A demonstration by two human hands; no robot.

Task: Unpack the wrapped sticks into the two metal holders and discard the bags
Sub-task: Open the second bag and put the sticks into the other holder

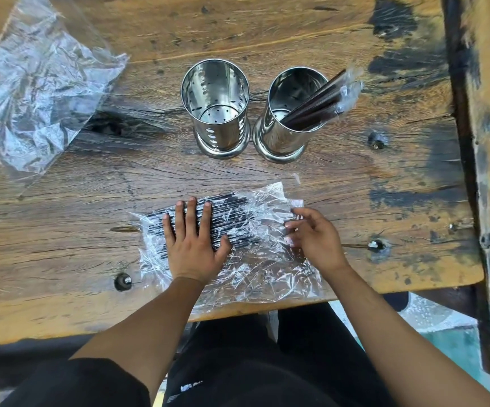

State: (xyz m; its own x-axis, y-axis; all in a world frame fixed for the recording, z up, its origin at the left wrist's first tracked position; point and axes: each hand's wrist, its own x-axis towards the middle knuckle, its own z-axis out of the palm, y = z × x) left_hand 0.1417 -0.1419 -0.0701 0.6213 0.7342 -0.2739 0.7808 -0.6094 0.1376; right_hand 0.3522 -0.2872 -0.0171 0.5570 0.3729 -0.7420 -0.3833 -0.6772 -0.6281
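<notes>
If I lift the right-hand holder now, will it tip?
Probably a little top-heavy: the wrapped sticks all lean over the rim of the right holder on one side. Its flared base likely steadies it. The polished metal may be slippery, so grip low.

I see a weathered wooden table (267, 33) carrying two metal holders (218, 110) side by side, a crumpled empty bag (32, 92) at its far left, and a clear bag of dark sticks (237, 254) lying at the near edge.
</notes>
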